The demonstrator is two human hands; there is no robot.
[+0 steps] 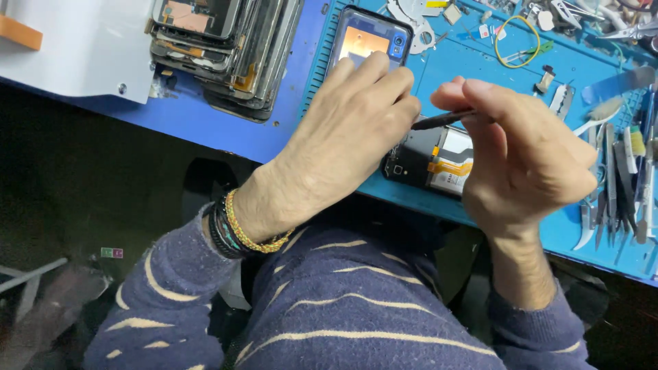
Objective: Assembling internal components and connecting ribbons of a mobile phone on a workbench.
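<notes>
Opened black smartphone (433, 163), orange ribbon cable exposed, flat on blue silicone work mat (480, 62). Beside: blue phone back cover (370, 38), stacked screen panels (226, 48), tweezers and blades (617, 185). Left hand (343, 137) curled, fingertips pressing phone. Right hand (528, 154) pinching thin dark metal tool (439, 120).

Work mat (480, 75): matt blue, rubbery look, with moulded ridges and shallow compartments.
Bench (199, 120): smooth blue top, slight sheen.
Opened phone (432, 161): dark glossy plastic and metal inside, an orange flexible ribbon across it.
Phone back cover (370, 38): glossy, reflecting warm light.
Slim tool (442, 120): dark, smooth, faintly shiny.
Stack of phone frames (219, 48): metal edges, glassy panels.
Tweezers and picks (617, 192): bright polished metal.
Sleeve (329, 315): soft knitted cloth, navy with pale stripes.
Bracelets (236, 229): woven cord, matt.
</notes>
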